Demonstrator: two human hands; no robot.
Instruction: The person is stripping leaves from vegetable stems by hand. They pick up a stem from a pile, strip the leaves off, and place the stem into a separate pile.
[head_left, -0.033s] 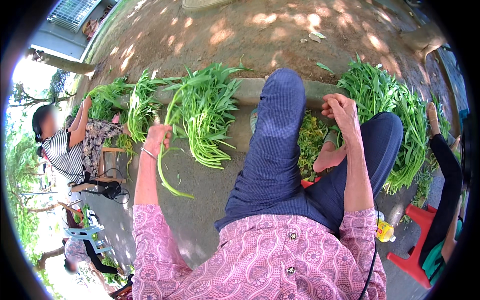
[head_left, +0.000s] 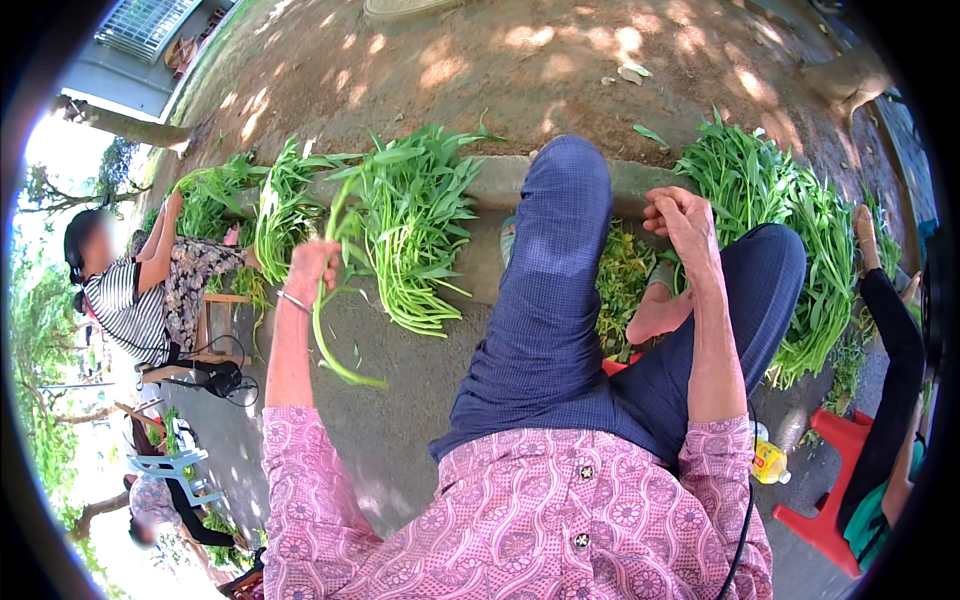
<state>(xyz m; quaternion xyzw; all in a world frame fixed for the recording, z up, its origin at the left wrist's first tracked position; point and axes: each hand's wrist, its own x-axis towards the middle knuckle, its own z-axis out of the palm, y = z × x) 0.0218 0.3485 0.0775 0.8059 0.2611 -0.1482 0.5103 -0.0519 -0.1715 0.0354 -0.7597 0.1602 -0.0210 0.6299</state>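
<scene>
My left hand (head_left: 315,265) is closed round a long green stem of water spinach (head_left: 335,365), whose lower end curves toward me and whose leafy top points away. Just right of that hand, a pile of leafy stems (head_left: 410,235) lies over the low kerb, cut ends toward me. My right hand (head_left: 688,225) hovers above my right foot, fingers curled against the thumb; whatever they pinch, if anything, is too small to make out. Beyond it to the right spreads a larger heap of the same greens (head_left: 760,200). Loose yellowish leaves (head_left: 622,290) lie between my legs.
A low concrete kerb (head_left: 500,185) crosses ahead, with bare earth (head_left: 450,80) beyond. At left a person in a striped top (head_left: 130,300) sits beside more greens (head_left: 285,205). On the right stand a red stool (head_left: 845,450) under another person and a yellow-labelled bottle (head_left: 768,462).
My left hand has shifted slightly away from me and to the left, carrying the stem with it. My right hand looks the same.
</scene>
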